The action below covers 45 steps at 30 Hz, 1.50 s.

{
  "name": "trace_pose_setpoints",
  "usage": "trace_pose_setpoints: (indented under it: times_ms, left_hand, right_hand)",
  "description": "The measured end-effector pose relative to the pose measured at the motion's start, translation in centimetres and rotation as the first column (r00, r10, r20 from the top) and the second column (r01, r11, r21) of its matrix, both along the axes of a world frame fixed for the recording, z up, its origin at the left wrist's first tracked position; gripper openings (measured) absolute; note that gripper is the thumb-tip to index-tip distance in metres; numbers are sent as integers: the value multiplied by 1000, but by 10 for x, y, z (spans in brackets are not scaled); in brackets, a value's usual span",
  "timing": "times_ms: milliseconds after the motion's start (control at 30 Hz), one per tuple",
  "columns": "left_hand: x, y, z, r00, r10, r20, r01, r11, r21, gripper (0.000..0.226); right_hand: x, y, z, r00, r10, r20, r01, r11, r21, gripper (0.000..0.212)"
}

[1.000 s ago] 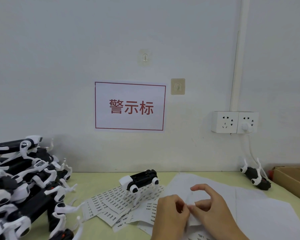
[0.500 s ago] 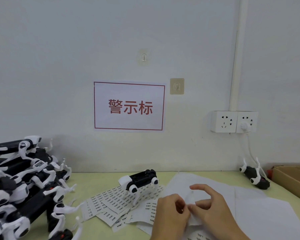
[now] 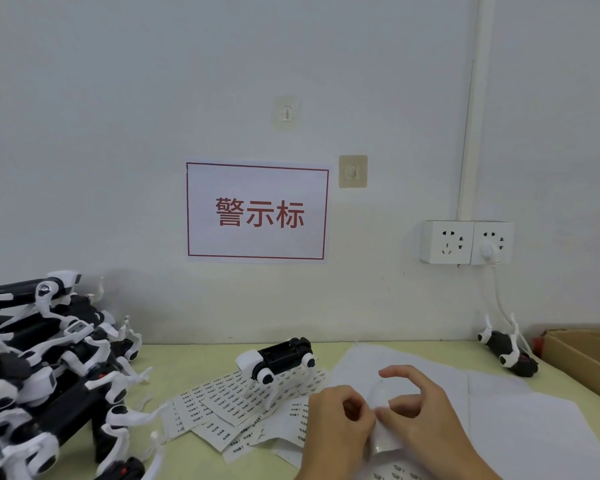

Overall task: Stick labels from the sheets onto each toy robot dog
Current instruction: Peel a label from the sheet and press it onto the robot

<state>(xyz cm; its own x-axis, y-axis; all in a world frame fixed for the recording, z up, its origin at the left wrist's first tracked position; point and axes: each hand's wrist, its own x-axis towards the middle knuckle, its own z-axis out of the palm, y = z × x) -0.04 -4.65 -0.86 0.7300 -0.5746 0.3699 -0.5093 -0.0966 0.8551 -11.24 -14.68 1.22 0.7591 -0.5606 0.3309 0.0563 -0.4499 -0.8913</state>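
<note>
Both hands, left hand (image 3: 336,424) and right hand (image 3: 426,420), pinch a label sheet (image 3: 383,441) between them. Toy robot dog (image 3: 278,358) stands just beyond, head left-near, long axis left-right.

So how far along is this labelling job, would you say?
Early, by the look of it. Nothing shows as finished: I cannot see a label on any dog. In hand: the left hand and right hand pinch a label sheet, apparently peeling one. One toy dog stands on the spread label sheets, likely next. Left: the pile of dogs and a lone dog near the cardboard box.
</note>
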Motion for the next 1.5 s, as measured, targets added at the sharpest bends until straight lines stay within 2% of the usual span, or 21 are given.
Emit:
trace_pose_setpoints:
  times_ms: [200, 300, 567, 867, 1067, 1167, 1300, 1400, 1500]
  left_hand:
    - [2, -1, 0, 995, -8, -102, 2, 998, -59, 25]
    - [-1, 0, 1, 995, -43, -86, 37, 996, -76, 22]
    - [-3, 2, 4, 994, -102, -37, 100, 993, -56, 21]
    - [-5, 2, 6, 996, -67, 61, 69, 997, -34, 23]
    - [-8, 0, 2, 990, -23, 141, 21, 1000, 13, 10]
    - [-7, -1, 3, 981, -4, 194, -10, 997, 74, 14]
    - [-8, 0, 6, 993, 13, 118, -22, 997, 69, 11]
    - [-6, -1, 6, 999, 29, 28, -30, 999, 39, 24]
    - [-5, -2, 5, 1000, 2, -18, -1, 1000, 5, 27]
  right_hand:
    - [2, -8, -2, 1000, 13, 24, -16, 994, 109, 45]
    - [5, -11, -4, 999, 34, 23, -38, 985, 166, 47]
    - [9, -14, -7, 998, 59, 25, -62, 979, 192, 50]
    - [8, -15, -10, 995, 73, 68, -82, 986, 144, 53]
    - [8, -9, -11, 998, 26, 59, -26, 1000, -8, 54]
    - [9, -7, -12, 999, 0, 53, 2, 999, -49, 55]
    - [11, -7, -11, 999, -3, 52, 5, 999, -43, 56]
    - [10, -8, -12, 999, 5, 53, -3, 1000, -31, 55]
    - [10, -9, -13, 998, 6, 65, -4, 1000, -30, 52]
